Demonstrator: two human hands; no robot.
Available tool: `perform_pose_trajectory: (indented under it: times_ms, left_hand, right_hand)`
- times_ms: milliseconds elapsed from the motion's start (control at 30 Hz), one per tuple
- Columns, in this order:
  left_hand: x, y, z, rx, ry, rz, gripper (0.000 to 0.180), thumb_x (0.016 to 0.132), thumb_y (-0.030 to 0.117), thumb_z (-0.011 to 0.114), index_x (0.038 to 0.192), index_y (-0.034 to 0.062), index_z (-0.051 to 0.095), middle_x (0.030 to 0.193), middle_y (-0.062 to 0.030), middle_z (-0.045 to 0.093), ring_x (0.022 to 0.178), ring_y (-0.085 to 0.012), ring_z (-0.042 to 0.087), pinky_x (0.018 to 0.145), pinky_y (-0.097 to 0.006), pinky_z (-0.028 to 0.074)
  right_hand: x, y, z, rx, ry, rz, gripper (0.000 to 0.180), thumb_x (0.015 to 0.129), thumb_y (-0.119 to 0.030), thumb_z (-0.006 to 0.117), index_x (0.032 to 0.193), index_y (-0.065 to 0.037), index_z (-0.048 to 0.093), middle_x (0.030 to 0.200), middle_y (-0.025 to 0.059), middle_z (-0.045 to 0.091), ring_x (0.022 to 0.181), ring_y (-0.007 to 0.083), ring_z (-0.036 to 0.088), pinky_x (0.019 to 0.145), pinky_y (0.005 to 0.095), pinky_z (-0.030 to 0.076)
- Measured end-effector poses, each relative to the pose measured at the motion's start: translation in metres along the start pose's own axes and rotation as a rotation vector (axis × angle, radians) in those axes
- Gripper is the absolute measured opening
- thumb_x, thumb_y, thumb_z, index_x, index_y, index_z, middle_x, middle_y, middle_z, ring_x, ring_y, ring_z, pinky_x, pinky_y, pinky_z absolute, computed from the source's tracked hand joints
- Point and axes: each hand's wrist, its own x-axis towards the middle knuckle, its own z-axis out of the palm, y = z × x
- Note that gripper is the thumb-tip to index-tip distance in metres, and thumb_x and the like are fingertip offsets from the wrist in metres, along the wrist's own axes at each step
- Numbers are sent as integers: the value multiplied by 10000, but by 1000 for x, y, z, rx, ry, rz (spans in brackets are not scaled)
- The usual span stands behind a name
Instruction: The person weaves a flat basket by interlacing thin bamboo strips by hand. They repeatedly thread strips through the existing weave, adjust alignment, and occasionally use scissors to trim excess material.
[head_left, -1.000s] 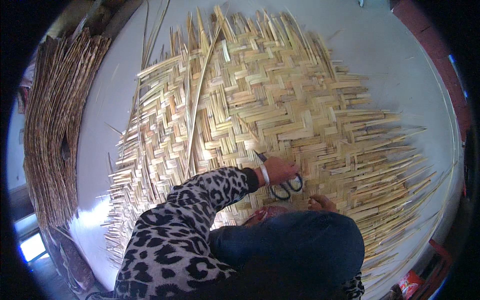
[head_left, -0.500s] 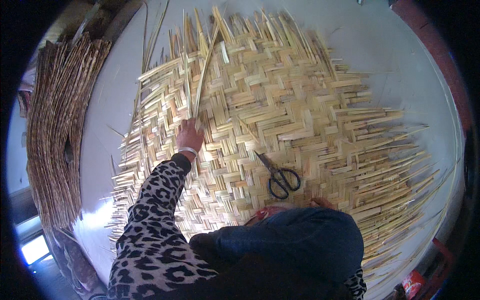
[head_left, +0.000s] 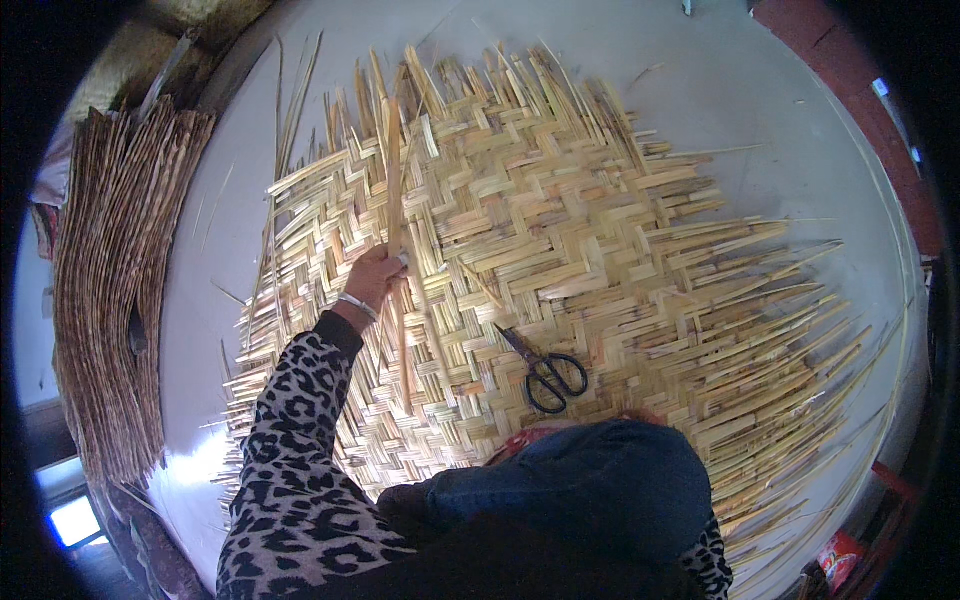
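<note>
My left hand [head_left: 374, 277] is closed round a long, flat reed strip [head_left: 394, 170] over the left part of a woven reed mat [head_left: 590, 230]. The strip reaches toward the mat's far edge, and its near end hangs below my hand. Black-handled scissors [head_left: 545, 372] lie on the mat to the right, with their blades pointing away to the left. Beyond my dark-clad knee [head_left: 600, 480] a small skin-coloured patch [head_left: 642, 415] shows, perhaps part of my right hand. Its fingers are hidden. Only a bit of patterned right sleeve [head_left: 708, 555] appears beside the knee.
Loose reed ends [head_left: 790, 330] stick out all round the mat, longest at the right. At the left stands a tall brown pleated bundle [head_left: 115, 290]. Pale floor [head_left: 720, 80] surrounds the mat. A red item [head_left: 840, 555] sits at the lower right.
My left hand has lifted from the mat's surface, and the reed strip in it has been raised and turned. The whole view has shifted slightly. The scissors still lie on the mat.
</note>
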Motion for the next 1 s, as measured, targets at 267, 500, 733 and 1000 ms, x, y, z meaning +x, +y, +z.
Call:
perform_pose_trajectory:
  times_ms: [267, 500, 733, 1000]
  left_hand:
    - [-39, 39, 86, -124, -151, 24, 263, 924, 103, 571, 1166, 1, 567, 979, -61, 647, 825, -152, 669, 709, -285, 590]
    - [-34, 2, 99, 22, -232, -187, 367, 919, 150, 589, 1233, -31, 526, 1056, -122, 632, 893, -248, 682, 744, -340, 579]
    - [-14, -23, 52, 1045, 430, 559, 407, 885, 315, 658, 1117, -12, 584, 1055, -198, 605, 891, -302, 602, 799, -403, 490]
    - [47, -52, -43, 1293, 389, 289, 267, 834, 255, 644, 965, 24, 622, 909, -216, 659, 899, -403, 637, 809, -457, 511]
  right_hand:
    - [8, 13, 0, -1, -9, -82, 374, 931, -270, 608, 1161, 26, 620, 1018, 141, 685, 972, 214, 632, 857, 347, 497]
    - [10, 45, 19, 182, -23, -15, 383, 925, -259, 613, 1172, 33, 603, 1025, 142, 681, 957, 212, 635, 856, 353, 504]
    - [18, 66, 21, 297, -70, 30, 355, 915, -288, 641, 1081, 24, 623, 964, 120, 675, 869, 191, 625, 786, 344, 504]
    - [21, 51, 18, 263, -44, 10, 320, 927, -289, 635, 1053, 5, 634, 925, 90, 668, 848, 166, 612, 758, 321, 494]
